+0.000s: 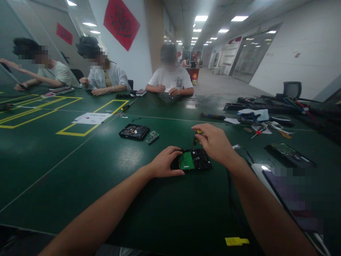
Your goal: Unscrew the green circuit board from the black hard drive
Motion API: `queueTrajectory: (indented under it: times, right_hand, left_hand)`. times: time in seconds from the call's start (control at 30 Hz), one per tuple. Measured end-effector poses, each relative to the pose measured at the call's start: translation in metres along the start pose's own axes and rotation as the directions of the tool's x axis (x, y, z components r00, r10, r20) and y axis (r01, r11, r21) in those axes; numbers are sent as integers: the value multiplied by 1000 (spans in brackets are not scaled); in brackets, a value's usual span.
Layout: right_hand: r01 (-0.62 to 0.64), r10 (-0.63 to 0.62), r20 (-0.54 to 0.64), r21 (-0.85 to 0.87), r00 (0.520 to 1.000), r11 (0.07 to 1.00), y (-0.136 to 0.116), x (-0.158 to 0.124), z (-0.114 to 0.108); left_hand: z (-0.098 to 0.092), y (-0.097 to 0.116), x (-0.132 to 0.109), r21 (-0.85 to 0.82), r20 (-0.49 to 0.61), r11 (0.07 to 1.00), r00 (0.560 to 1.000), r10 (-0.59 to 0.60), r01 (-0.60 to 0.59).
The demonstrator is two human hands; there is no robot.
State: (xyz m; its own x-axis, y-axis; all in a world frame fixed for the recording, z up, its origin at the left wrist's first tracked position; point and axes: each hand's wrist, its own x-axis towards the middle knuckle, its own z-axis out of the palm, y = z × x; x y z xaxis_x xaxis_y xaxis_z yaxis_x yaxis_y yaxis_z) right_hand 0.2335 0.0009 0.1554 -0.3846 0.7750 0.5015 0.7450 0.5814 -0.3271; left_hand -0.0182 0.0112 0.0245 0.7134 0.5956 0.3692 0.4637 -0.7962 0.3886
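Observation:
A hard drive point(201, 159) with a green circuit board point(186, 160) facing up lies flat on the dark green table. My left hand point(165, 163) grips its left end, thumb along the near edge and fingers along the far edge. Above the drive's far right part, my right hand point(216, 143) is closed around a short screwdriver point(196, 138) with a yellow and black handle. The screwdriver's tip is hard to make out. Farther left sit another black drive point(134, 131) and a small loose circuit board point(152, 137).
To the right lie another drive point(289, 154), a device with a dark screen point(285, 192), a red-handled screwdriver point(256, 134), cables and cloth. A dark, rod-like tool point(212, 116) and white paper point(92, 118) lie farther back. Several people sit across the table. A yellow tag point(236, 241) is near the front edge.

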Motion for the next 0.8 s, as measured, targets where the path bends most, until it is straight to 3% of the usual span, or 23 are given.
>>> queueTrajectory:
  times: [0.8]
  right_hand:
    - [-32,31,-19,-25,999,999,-2,0,3]
  left_hand:
    - [4,-3,-3,-28,-33,999,999,-36,35]
